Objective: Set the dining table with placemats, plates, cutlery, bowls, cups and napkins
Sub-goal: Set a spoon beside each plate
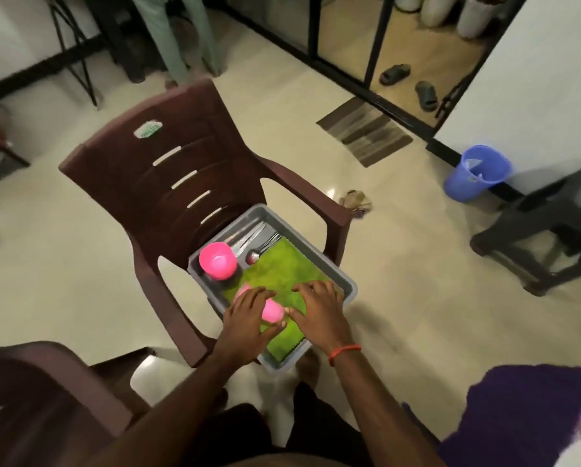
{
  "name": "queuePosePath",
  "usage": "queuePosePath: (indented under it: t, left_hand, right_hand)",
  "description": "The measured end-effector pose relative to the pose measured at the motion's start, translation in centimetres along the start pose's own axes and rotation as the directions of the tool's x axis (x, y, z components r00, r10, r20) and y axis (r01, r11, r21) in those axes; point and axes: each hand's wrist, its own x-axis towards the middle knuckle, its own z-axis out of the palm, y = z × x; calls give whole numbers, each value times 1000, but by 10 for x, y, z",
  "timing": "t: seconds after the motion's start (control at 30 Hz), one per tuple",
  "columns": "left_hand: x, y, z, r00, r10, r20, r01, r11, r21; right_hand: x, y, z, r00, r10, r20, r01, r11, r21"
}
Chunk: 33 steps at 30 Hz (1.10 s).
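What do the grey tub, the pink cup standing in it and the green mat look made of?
Grey tub: likely moulded plastic, matte, with a rounded rim. Pink cup: plastic, smooth and slightly glossy, evenly coloured. Green mat: seems fabric or fibre, with a fuzzy, mottled surface; the blur leaves the weave unclear.

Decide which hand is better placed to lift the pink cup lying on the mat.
Left hand: its fingers curl over the pink cup; the right hand rests on the green mat.
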Motion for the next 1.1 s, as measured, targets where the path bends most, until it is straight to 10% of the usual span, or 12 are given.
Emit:
queuePosePath:
  t: [0.8,1.1]
  left_hand:
    - [104,-95,55,940,-341,-8,332,922,-201]
    - [140,-147,90,934,-357,-1,345,903,-255]
  right_hand:
    - [230,45,150,884,-81,460,61,996,59]
    - [337,37,225,784,-333,524,483,857,-179]
